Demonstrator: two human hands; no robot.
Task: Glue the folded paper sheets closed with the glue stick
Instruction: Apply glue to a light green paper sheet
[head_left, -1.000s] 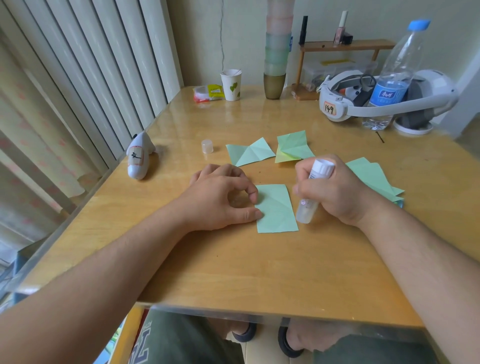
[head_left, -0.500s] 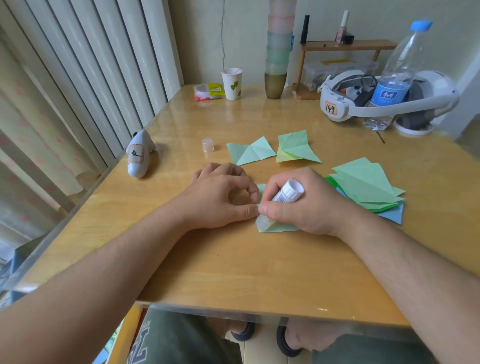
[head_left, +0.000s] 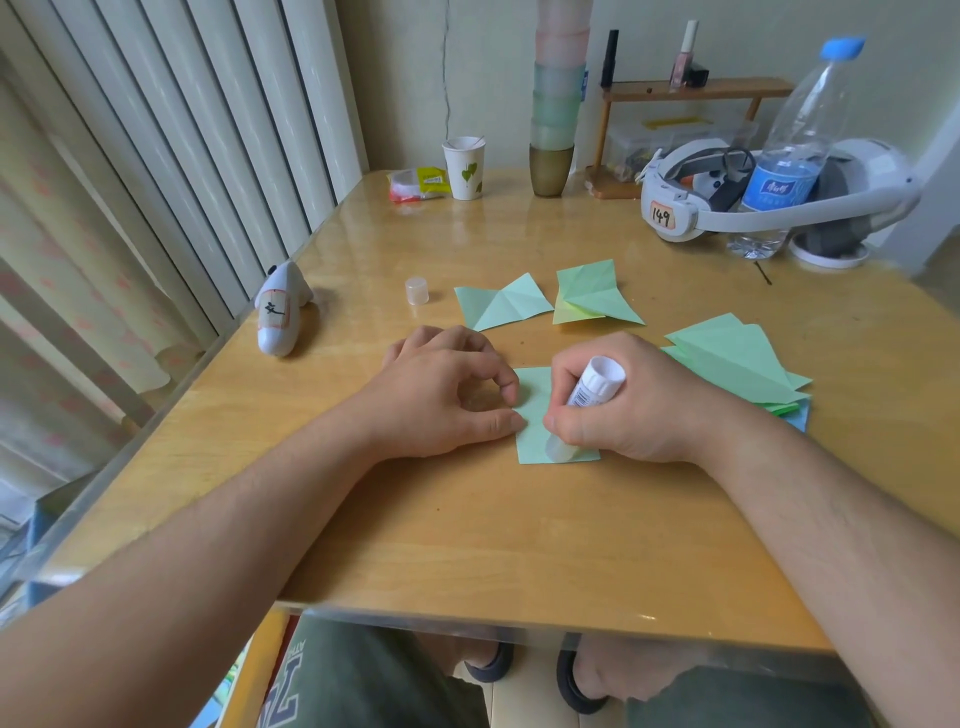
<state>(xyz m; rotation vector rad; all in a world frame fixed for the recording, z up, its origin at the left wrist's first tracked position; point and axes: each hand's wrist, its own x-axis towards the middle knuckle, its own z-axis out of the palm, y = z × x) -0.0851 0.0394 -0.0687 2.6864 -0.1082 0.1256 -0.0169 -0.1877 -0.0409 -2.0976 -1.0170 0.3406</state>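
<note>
The right hand (head_left: 639, 405) grips the glue stick (head_left: 589, 395), tip seemingly touching the folded green sheet (head_left: 532, 441) near the desk's (head_left: 467, 545) middle; the left hand (head_left: 441, 395) pins the sheet's left edge with curled fingertips.

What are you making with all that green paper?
A person is gluing folded paper. The right hand grips a glue stick tilted, its tip down on a green folded sheet. The left hand pins that sheet's edge to the table. The cap stands farther back, and more folded sheets wait on the right.
</note>
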